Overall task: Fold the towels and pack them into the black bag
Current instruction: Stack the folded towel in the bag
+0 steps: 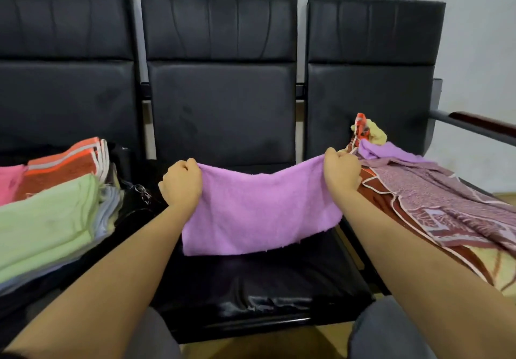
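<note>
A purple towel [259,213] hangs stretched over the middle black seat. My left hand [181,184] grips its upper left corner and my right hand [342,170] grips its upper right corner, both fists curled. The towel's lower edge droops onto the seat. On the left seat a stack of folded towels, green [47,224] on top with orange [67,163] and pink [9,182] behind, lies on the black bag [134,207], whose dark fabric and metal zipper pull show beside the stack.
A row of three black padded chairs [220,107] stands against a pale wall. The right seat holds a heap of unfolded towels [435,199]: patterned maroon, lilac, yellow and orange. A metal armrest [474,126] juts out at the far right. My knees are at the bottom edge.
</note>
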`<state>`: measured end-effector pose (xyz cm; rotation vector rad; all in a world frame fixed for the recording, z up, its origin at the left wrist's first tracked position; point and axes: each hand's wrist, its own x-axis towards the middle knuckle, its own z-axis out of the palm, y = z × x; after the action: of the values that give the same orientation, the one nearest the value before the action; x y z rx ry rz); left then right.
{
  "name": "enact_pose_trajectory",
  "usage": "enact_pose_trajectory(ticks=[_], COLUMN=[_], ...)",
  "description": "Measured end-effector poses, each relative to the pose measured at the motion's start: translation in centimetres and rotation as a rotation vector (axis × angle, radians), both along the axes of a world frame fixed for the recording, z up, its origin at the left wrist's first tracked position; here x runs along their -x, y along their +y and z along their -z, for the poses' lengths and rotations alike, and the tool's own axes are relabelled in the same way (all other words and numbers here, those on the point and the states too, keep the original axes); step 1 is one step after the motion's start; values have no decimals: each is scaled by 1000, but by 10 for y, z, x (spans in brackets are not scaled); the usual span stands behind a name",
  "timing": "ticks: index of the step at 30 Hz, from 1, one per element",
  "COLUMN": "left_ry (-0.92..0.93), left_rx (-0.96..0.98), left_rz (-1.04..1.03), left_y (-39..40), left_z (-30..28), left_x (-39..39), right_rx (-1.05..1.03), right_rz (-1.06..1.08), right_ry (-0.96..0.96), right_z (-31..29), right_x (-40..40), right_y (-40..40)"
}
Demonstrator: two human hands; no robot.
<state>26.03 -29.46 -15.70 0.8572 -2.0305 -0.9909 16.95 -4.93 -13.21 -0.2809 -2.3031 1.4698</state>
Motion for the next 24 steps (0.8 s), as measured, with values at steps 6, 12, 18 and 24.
enact_pose_trajectory(ticks=[6, 12, 18, 24], left_ry=[-264, -584, -713, -357], left_rx=[-39, 43, 273, 243], left_rz=[56, 156, 219, 158], left_y=[-8, -11, -7, -14], left_z=[46, 77, 97, 84], left_x=[13, 29, 31, 36], right_rx=[16, -203, -493, -577], right_rz=[-123, -247, -263, -190], right_ry=[-167, -340, -301, -118], right_z=[41, 74, 87, 71], right_x=[17, 36, 38, 52], right_y=[2, -3, -16, -26])
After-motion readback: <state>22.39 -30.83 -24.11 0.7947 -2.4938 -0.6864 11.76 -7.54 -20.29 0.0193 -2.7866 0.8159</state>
